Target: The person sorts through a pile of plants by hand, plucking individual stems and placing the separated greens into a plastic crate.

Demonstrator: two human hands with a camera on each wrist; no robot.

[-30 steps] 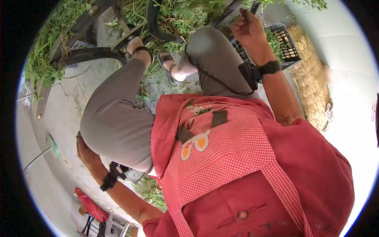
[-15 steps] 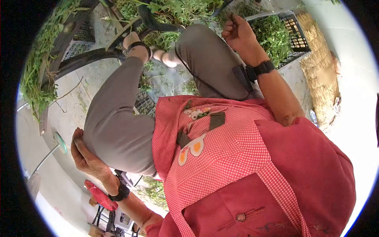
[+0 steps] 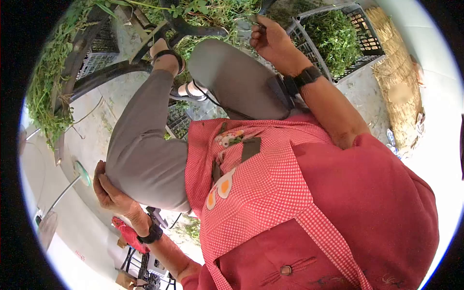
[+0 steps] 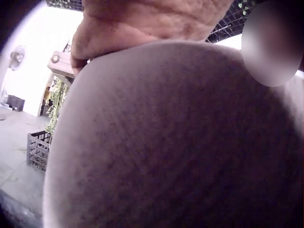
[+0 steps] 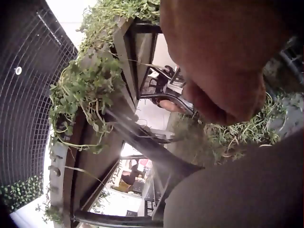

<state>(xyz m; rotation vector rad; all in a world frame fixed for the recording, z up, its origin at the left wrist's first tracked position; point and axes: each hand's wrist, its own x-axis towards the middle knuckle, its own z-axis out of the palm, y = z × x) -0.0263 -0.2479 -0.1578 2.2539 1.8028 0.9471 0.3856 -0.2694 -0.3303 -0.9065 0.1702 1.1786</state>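
Note:
In the head view, my left hand (image 3: pixel 116 195) rests against the outer side of the left knee (image 3: pixel 128 166), fingers loosely bent. The left wrist view has that hand (image 4: pixel 147 23) lying along the grey trouser fabric (image 4: pixel 166 128). My right hand (image 3: pixel 275 43) hangs above the floor beyond the right knee (image 3: pixel 217 63), its fingers loosely curled and nothing visible in them. In the right wrist view the same hand (image 5: pixel 223 61) appears above the knee, in front of green plant cuttings (image 5: pixel 242 135) lying lower down.
A black crate (image 3: pixel 372 36) of greens (image 3: pixel 333 43) stands beside my right hand. Leafy stems cover a table's edge (image 3: pixel 65 92), with dark curved legs (image 3: pixel 106 75) below it. A straw roll (image 3: pixel 398 82) lies at the right. Another crate (image 3: pixel 99 60) stands beyond the table leg.
My right hand and right knee have shifted left in the head view, away from the crate. The left hand came further into sight beside the left knee, and the view itself has shifted.

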